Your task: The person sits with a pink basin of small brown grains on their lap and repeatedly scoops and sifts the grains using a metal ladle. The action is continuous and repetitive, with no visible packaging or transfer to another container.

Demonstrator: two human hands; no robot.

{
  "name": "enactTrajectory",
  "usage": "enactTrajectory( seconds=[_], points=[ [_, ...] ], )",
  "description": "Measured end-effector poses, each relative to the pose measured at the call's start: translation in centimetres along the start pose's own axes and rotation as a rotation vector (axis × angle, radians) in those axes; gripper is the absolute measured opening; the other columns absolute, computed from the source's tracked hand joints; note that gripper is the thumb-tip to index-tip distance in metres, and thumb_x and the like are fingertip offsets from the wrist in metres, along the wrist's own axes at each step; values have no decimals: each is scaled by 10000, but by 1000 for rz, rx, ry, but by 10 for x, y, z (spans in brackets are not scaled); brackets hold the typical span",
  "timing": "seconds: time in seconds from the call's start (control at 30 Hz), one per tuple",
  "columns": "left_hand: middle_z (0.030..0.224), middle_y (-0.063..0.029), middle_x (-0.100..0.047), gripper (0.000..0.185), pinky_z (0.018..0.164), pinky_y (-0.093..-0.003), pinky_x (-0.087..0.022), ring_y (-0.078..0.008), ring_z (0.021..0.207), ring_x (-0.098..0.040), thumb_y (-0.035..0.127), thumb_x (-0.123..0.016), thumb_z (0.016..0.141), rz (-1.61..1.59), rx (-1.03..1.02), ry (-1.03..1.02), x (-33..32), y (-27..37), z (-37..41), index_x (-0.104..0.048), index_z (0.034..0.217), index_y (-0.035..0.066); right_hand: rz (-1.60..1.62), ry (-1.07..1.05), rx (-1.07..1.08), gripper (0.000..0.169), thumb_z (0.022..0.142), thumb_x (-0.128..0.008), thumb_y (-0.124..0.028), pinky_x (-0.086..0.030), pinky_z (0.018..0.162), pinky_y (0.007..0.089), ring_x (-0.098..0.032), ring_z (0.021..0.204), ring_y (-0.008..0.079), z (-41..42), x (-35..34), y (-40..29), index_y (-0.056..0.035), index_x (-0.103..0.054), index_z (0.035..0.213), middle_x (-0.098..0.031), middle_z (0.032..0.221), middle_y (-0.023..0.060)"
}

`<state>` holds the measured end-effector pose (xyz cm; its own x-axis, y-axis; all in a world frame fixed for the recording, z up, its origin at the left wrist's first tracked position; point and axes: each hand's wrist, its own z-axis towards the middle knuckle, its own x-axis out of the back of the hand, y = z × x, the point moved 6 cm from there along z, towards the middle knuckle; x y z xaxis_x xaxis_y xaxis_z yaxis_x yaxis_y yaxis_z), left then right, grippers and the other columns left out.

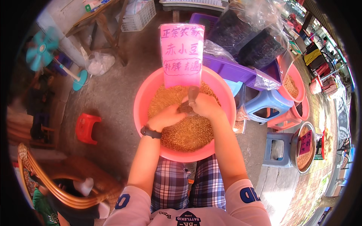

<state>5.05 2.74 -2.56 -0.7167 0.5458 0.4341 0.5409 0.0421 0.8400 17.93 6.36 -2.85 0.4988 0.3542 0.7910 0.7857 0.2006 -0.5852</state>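
A pink plastic basin [141, 96] sits in front of my knees, holding a bed of small golden-brown grains or beans [188, 135]. My right hand [206, 104] grips a dark brown scoop [193, 94] by its handle, which points up and away from me. The scoop's lower part is low over the grains, partly covered by my hands. My left hand [165, 117], with a dark band on its wrist, reaches in from the left and meets the scoop's lower part. Its fingertips are partly hidden. A pink handwritten sign [182, 53] stands at the basin's far side.
Right of the basin are a purple crate [234, 67], a blue plastic stool [267, 104] and a metal bowl of grain [294, 152]. Leftward are a red stool [86, 128], a turquoise fan [42, 49] and a rattan chair [56, 189]. A person in green [42, 203] is at lower left.
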Motion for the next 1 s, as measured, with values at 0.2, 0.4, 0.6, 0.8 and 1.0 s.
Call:
enactTrajectory(
  seconds=[0.2,0.4,0.6,0.8,1.0],
  points=[
    [874,-149,-638,391,707,-320,-471,-212,806,-619,248,-569,821,128,-78,262,16,-10,5,-558,1088,-37,-7,252,67,239,799,-506,-169,-482,778,372,-610,914,265,-8,25,-14,-174,-661,980,-646,971,79],
    [880,-132,-649,270,687,-347,-471,-253,799,-626,250,-556,811,120,23,427,35,11,-8,-636,973,49,89,366,-109,253,782,-552,-232,-486,772,392,-606,922,283,-20,54,-16,-173,-675,995,-642,992,98],
    [977,-157,-612,283,771,-425,-457,-332,926,-570,272,-566,785,298,-8,862,59,2,-18,-626,940,44,88,695,-173,254,799,-518,-252,-490,765,410,-606,927,305,-25,71,-1,-126,-668,961,-633,1000,114],
    [1131,-204,-547,426,879,-482,-405,-378,1037,-509,316,-563,775,442,164,819,54,-8,-16,-581,1059,0,-141,538,-377,292,825,-472,-223,-491,776,427,-612,932,341,-19,57,20,-96,-593,1060,-628,1010,152],
    [1075,-223,-593,428,839,-466,-446,-389,1004,-559,350,-517,801,515,443,556,49,-7,-17,-622,1029,3,-235,234,-490,325,837,-458,-226,-501,769,428,-630,932,323,-18,44,18,-69,-554,1105,-633,1015,178]
  ],
)
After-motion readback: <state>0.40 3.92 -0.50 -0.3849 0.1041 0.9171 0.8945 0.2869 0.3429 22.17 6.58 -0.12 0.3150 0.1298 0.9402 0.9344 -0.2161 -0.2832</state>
